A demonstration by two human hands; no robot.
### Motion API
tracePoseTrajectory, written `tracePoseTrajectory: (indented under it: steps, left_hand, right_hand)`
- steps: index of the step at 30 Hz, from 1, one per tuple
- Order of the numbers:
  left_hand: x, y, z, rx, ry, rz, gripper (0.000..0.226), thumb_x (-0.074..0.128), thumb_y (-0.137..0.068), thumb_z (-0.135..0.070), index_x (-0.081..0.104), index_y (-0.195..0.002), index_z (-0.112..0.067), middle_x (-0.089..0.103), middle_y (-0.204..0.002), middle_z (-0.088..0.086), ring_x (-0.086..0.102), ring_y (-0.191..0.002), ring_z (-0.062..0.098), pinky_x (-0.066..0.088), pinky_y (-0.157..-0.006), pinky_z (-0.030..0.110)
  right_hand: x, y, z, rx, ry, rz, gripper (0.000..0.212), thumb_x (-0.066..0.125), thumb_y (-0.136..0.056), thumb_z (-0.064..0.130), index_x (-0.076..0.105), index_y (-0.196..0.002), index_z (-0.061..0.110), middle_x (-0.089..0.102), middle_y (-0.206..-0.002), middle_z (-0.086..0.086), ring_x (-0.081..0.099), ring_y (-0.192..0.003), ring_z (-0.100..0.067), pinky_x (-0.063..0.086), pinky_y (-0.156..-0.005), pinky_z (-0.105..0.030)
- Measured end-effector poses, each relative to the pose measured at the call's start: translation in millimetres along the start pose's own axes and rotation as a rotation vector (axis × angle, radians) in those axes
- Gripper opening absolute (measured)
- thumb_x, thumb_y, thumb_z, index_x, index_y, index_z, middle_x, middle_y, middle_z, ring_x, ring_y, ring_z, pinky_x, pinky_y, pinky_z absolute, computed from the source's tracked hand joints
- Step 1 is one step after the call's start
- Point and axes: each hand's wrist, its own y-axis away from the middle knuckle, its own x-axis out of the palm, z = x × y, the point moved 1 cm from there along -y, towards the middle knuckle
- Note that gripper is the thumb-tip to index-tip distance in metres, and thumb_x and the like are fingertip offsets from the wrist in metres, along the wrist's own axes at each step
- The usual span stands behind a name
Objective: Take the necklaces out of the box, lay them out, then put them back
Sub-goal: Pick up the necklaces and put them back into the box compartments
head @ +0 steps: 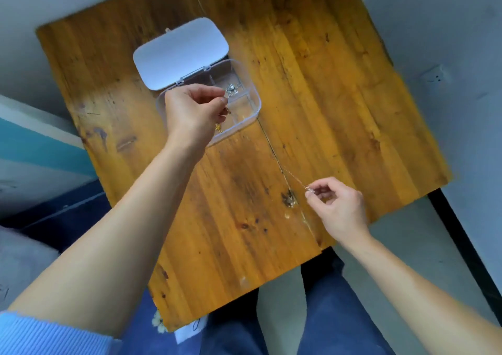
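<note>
We see a clear plastic box (245,94) resting on the wooden tabletop (339,88), its white lid (180,52) swung open and lying flat on the far side. The box is divided into compartments. A silver pendant cluster (231,90) sits in a middle compartment, and a gold-coloured piece (218,128) shows at the near edge, partly hidden by the wrist.

The left hand (190,110) hovers over the box with thumb and forefinger pressed together just beside the silver cluster; we cannot tell whether they grip it.

The right hand (336,205) is held over the near right part of the tabletop, well apart from the box. Its thumb and forefinger pinch one end of a thin chain (292,174), which runs up and left from the fingertips towards the box.
</note>
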Motion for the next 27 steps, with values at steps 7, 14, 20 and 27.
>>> tracePoseTrajectory:
  steps: [7,14,20,27]
  left_hand:
    - [46,-14,-18,0.049,-0.073,0.016,0.007,0.068,-0.084,-0.002,0.072,-0.083,-0.008,0.069,-0.07,0.008,0.07,-0.06,0.018,0.062,-0.064,0.033]
    - [104,-5,-21,0.071,-0.205,0.076,0.01,0.064,-0.086,-0.002,0.071,-0.081,-0.008,0.069,-0.069,0.007,0.07,-0.058,0.015,0.061,-0.058,0.029]
    - [192,0,-59,0.171,-0.315,0.165,0.033,0.059,-0.082,0.004,0.064,-0.059,-0.019,0.068,-0.067,0.006,0.071,-0.061,0.022,0.062,-0.058,0.038]
    - [297,8,-75,0.298,-0.536,0.246,0.013,0.061,-0.088,-0.002,0.073,-0.089,-0.008,0.072,-0.084,0.013,0.07,-0.077,0.027,0.061,-0.072,0.04]
  right_hand:
    - [-22,-11,-14,0.04,0.044,-0.122,0.008,0.073,-0.077,0.014,0.069,-0.079,0.021,0.067,-0.07,0.014,0.061,-0.068,-0.002,0.049,-0.059,-0.019]
    - [-45,7,-36,0.023,0.181,-0.127,0.012,0.077,-0.074,0.014,0.068,-0.074,0.022,0.064,-0.062,0.013,0.062,-0.061,-0.006,0.05,-0.055,-0.027]
    - [-102,-11,-63,-0.003,0.283,-0.149,0.015,0.08,-0.072,0.018,0.065,-0.072,0.022,0.061,-0.06,0.013,0.059,-0.057,-0.011,0.052,-0.054,-0.03]
    - [-179,-36,-106,0.003,0.373,-0.124,0.019,0.076,-0.075,0.026,0.059,-0.069,0.024,0.05,-0.052,0.01,0.052,-0.057,-0.013,0.047,-0.048,-0.029]
